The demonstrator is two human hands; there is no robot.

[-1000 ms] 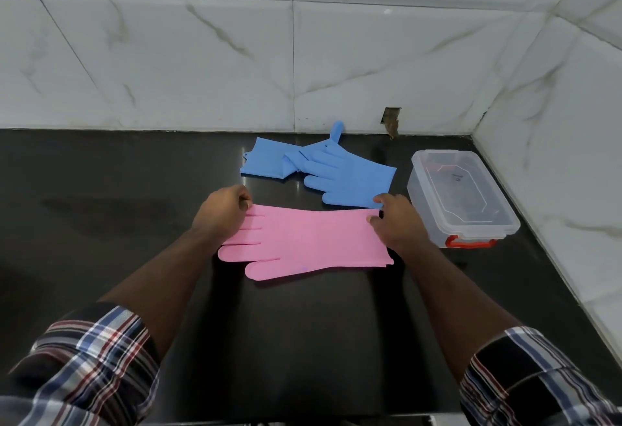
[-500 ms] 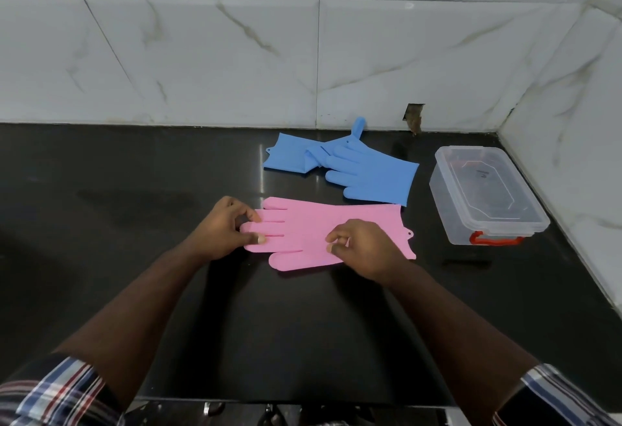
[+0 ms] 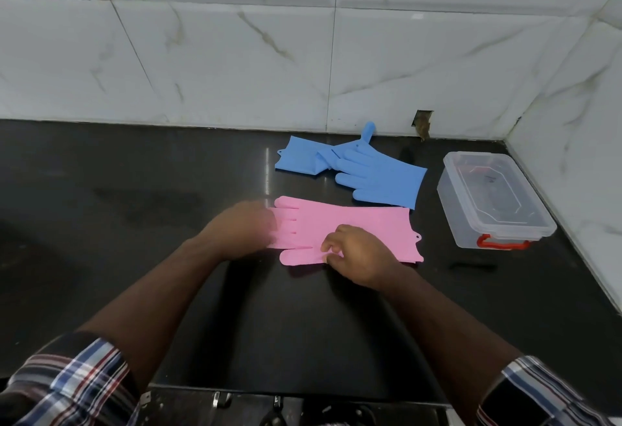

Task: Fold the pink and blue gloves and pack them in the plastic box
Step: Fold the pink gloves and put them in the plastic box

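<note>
Flat, pink glove (image 3: 350, 223), right hand (image 3: 361, 257) grip pinching its thumb; left hand (image 3: 244, 228) blurred, grip unclear

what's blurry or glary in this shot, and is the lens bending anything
Head view: the left hand is smeared by motion blur at the pink glove's fingertips, while the right hand is sharper; a thin vertical glare streak shines on the dark glossy counter; the wide-angle lens bows the wall tiles and counter edge; the plastic box and blue gloves read fairly clear.

One head-worn camera looks forward and down over the black counter (image 3: 134, 223), close above it, facing the tiled wall (image 3: 235, 55).
</note>
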